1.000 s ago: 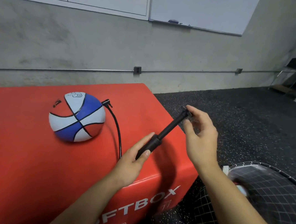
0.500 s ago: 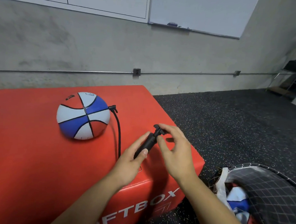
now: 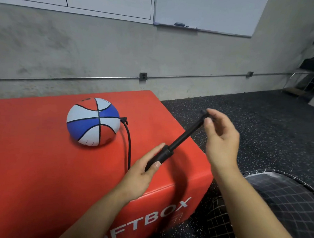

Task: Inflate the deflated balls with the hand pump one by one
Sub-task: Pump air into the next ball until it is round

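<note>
A red, white and blue ball (image 3: 93,121) sits on the red soft box (image 3: 44,168), left of centre. A thin black hose (image 3: 129,142) runs from the ball's right side toward me. It leads to the black hand pump (image 3: 176,142), which lies slanted over the box's right edge. My left hand (image 3: 142,170) grips the pump's barrel near the box top. My right hand (image 3: 219,137) pinches the pump's handle up at the right, with the rod drawn far out of the barrel.
A black mesh bag (image 3: 283,194) lies on the dark speckled floor (image 3: 250,118) at the lower right, beside the box. A grey wall with a conduit pipe (image 3: 189,76) and whiteboards runs behind the box.
My right hand has pulled the handle up and right, drawing the rod out after it was pushed in half a second ago. The ball has rolled slightly.
</note>
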Motion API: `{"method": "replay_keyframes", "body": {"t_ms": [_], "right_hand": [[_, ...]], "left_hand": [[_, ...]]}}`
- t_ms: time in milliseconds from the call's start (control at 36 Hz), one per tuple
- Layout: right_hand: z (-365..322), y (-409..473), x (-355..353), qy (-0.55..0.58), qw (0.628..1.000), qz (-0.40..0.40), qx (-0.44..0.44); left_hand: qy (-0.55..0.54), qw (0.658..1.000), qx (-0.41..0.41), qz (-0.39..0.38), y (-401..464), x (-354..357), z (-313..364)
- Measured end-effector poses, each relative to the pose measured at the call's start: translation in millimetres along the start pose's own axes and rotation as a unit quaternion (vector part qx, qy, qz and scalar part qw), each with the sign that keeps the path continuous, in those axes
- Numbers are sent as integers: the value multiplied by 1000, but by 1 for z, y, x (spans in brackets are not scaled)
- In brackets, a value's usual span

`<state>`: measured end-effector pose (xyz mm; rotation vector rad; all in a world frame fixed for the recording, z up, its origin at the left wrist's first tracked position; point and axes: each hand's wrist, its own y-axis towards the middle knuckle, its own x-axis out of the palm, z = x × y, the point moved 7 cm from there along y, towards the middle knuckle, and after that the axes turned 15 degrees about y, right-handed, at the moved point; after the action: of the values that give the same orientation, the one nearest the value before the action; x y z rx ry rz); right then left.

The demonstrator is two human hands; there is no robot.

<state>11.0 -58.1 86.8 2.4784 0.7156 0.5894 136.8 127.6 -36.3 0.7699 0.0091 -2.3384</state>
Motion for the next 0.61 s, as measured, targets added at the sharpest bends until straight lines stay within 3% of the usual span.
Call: {"method": "replay_keyframes", "body": {"t_ms": [139, 444, 611], "right_hand": [[-10, 6, -8, -15, 1000, 14, -8], [-4, -12, 26, -140, 986, -75, -53], [7, -33, 45, -148, 980, -125, -55]], "left_hand": [[3, 1000, 10, 0, 0, -2, 4], [-23, 999, 1, 32, 0, -8, 2], [-31, 999, -13, 43, 3, -8, -6]]}}
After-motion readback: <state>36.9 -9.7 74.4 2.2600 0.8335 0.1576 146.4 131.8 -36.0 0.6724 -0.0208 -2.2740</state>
